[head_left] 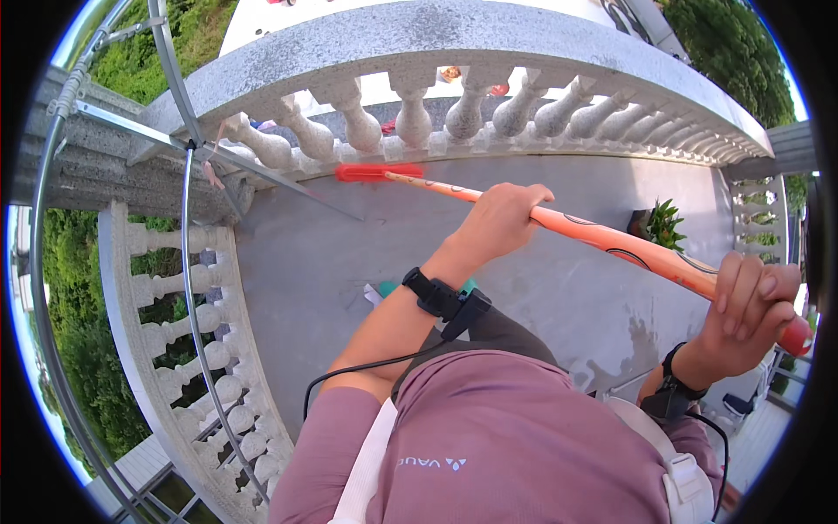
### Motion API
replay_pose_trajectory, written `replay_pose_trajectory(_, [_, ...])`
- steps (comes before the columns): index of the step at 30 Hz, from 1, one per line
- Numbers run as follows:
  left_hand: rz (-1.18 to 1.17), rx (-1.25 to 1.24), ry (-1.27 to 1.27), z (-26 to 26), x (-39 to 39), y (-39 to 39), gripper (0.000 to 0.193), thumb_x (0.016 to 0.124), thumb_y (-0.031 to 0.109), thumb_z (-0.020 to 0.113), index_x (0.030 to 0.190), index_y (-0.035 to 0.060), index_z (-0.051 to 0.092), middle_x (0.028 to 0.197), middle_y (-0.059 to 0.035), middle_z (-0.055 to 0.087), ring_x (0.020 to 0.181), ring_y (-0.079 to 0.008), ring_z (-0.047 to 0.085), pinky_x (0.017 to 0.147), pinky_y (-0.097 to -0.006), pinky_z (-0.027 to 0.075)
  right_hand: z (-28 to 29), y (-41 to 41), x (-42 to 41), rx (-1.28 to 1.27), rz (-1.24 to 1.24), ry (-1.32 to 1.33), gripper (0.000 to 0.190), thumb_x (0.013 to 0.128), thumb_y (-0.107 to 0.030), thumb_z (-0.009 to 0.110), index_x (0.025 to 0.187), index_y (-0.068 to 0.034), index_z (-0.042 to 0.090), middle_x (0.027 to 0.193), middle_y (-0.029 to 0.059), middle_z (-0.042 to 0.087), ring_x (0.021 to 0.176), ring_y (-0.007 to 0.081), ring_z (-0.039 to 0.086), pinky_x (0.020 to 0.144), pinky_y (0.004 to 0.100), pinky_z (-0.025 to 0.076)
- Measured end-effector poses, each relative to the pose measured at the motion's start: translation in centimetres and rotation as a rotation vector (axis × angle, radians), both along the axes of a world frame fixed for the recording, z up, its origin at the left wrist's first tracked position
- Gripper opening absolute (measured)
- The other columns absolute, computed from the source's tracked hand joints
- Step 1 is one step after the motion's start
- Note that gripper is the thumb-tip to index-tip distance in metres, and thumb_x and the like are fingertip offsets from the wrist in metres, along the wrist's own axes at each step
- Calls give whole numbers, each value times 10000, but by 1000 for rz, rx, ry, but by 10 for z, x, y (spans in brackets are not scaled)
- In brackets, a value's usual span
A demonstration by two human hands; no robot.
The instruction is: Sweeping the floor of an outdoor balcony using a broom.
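A broom with an orange patterned handle (602, 237) runs slantwise across the view, both my hands closed around it. My left hand (501, 219) grips the shaft partway down, and my right hand (753, 308) is wrapped around the thick upper part near its red end cap (795, 336). The red broom head (378, 172) is at the far edge of the grey floor (314, 262), close to the foot of the stone balustrade (412, 128). Its bristles look blurred. My feet are mostly hidden by my left forearm and body.
A metal tube frame (190, 216) stands at the left, one bar reaching over the floor. A second balustrade (216, 354) borders the left side. At the right is a potted plant (664, 226). Dark wet-looking patches (641, 337) mark the floor. Cables hang from both wrist devices.
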State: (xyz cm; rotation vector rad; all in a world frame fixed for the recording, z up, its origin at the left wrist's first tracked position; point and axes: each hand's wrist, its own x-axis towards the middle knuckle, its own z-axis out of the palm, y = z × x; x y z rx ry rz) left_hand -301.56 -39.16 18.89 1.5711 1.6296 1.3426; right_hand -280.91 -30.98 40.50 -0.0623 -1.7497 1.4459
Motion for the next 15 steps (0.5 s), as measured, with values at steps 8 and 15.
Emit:
replay_pose_trajectory(8, [289, -170, 260, -120, -30, -4, 220, 789, 16, 608, 1002, 28, 663, 827, -169, 672, 763, -348, 636, 669, -405, 485, -151, 31, -20, -148, 236, -88, 213, 974, -205, 561, 830, -50, 531, 591, 5, 489, 552, 112, 490, 681, 337, 466])
replay_pose_trajectory(15, [134, -179, 133, -123, 12, 14, 297, 774, -8, 595, 1061, 37, 658, 872, -159, 682, 812, -339, 650, 704, -395, 500, -130, 40, 13, -314, 56, -171, 221, 962, -208, 587, 827, -43, 525, 609, 8, 489, 552, 105, 476, 665, 348, 460])
